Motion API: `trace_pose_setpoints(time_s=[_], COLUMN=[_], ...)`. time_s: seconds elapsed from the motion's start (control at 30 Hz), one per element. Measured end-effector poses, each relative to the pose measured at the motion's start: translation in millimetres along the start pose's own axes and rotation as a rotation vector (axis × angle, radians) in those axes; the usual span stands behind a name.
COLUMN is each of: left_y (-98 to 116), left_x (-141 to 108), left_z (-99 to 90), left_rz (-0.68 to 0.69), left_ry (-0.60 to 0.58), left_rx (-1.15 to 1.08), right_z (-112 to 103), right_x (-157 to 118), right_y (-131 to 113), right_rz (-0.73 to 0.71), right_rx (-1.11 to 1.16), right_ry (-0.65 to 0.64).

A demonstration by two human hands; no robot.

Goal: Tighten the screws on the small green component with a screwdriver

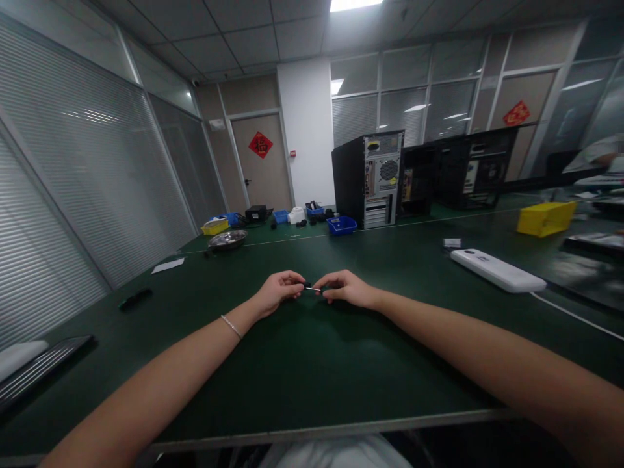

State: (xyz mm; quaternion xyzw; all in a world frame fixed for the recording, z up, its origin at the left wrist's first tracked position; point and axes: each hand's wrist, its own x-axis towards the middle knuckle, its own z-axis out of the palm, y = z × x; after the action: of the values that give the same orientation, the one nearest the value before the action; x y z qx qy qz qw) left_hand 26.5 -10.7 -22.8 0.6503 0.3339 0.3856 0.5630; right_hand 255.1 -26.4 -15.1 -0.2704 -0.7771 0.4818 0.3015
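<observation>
Over the middle of the green table [292, 370], my left hand [279, 292] pinches the dark end of a small thin object [312, 288] with a light, shiny shaft. The fingers of my right hand [346, 288] close round its other end, at the right. Between the fingertips of both hands the shaft lies nearly level. What exactly the small object is cannot be made out. A thin bracelet [231, 326] circles my left wrist.
A black computer tower [350, 182] stands at the back, with blue trays [342, 225] beside it. At right are a white power strip [497, 270] and a yellow bin [546, 219]. A metal bowl [228, 240] and a keyboard [43, 370] are at left.
</observation>
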Motion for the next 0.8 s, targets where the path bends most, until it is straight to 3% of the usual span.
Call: trace_pose_setpoints(time_s=[0.37, 0.6, 0.8], left_y=[0.4, 4.0, 4.0], left_x=[-0.6, -3.8, -4.3], left_z=[5.3, 11.6, 10.9], left_rz=[0.056, 0.143, 0.134], left_ry=[0.111, 0.102, 0.083], left_rx=[0.038, 0.187, 0.175], right_z=[2.6, 4.1, 3.2], right_x=[3.2, 2.4, 0.8], right_y=[2.2, -1.0, -2.4], right_rz=[0.026, 0.044, 0.027], right_rx=[-0.114, -0.190, -0.153], right_ry=[0.070, 0.087, 0.057])
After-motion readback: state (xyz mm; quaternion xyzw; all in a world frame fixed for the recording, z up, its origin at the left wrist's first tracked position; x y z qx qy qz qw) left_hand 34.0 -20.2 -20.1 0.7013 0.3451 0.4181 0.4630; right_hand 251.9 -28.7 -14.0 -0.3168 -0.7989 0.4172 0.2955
